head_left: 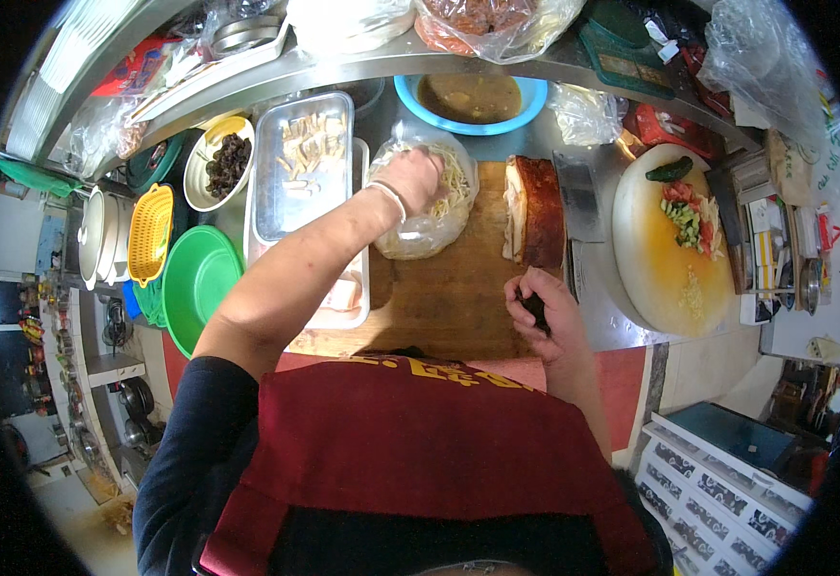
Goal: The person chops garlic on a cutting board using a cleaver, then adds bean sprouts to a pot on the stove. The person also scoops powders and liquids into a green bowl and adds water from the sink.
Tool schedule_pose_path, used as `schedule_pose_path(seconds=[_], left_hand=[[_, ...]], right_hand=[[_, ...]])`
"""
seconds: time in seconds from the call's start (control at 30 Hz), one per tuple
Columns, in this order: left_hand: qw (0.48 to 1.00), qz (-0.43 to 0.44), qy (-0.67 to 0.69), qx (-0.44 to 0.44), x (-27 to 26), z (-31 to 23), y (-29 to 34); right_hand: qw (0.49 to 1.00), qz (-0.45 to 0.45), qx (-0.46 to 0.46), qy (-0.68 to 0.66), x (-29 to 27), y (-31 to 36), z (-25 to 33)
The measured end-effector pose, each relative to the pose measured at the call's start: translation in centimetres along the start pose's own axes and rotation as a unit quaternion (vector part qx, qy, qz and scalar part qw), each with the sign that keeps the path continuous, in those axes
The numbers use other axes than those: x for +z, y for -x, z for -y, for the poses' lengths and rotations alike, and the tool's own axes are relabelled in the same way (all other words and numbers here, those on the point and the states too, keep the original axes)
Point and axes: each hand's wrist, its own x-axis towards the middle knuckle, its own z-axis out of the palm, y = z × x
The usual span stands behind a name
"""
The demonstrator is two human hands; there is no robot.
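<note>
My left hand (412, 182) reaches down into a clear plastic bag (410, 242) of bean sprouts (455, 192). Its fingers curl in among the sprouts, with the tips hidden. Over the near right part of the wooden board (439, 298), my right hand (552, 317) is closed around a dark clump (533, 307) that looks like wood ear fungus. Similar dark fungus (229, 165) lies in a white bowl (201, 187) at the far left. A thick slab of browned, roasted pork belly (537, 211) rests on the board between the bag and a broad cleaver (579, 197).
Left of the board are a clear tray (271, 216) with pale strips, a white tray (362, 305), a green basin (182, 288) and a yellow basket (151, 235). A blue basin (535, 91) of brown liquid stands behind. Chopped vegetables sit on a round white board (636, 259) at right.
</note>
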Motion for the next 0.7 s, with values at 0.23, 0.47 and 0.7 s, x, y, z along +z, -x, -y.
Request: schedule_pose_path(seconds=[0.23,0.47,0.7], left_hand=[[0.987,0.126,-0.096,-0.035,1.7,-2.4,1.2],[0.989,0.104,-0.100,-0.025,2.9,0.0,-0.2],[0.991,0.125,-0.048,0.006,5.1,-0.5,-1.6]], right_hand=[[1.000,-0.015,0.010,0.013,0.3,0.0,-0.1],[1.000,-0.017,0.017,0.006,0.2,0.0,0.0],[1.000,-0.008,0.022,0.014,0.8,0.1,-0.1]])
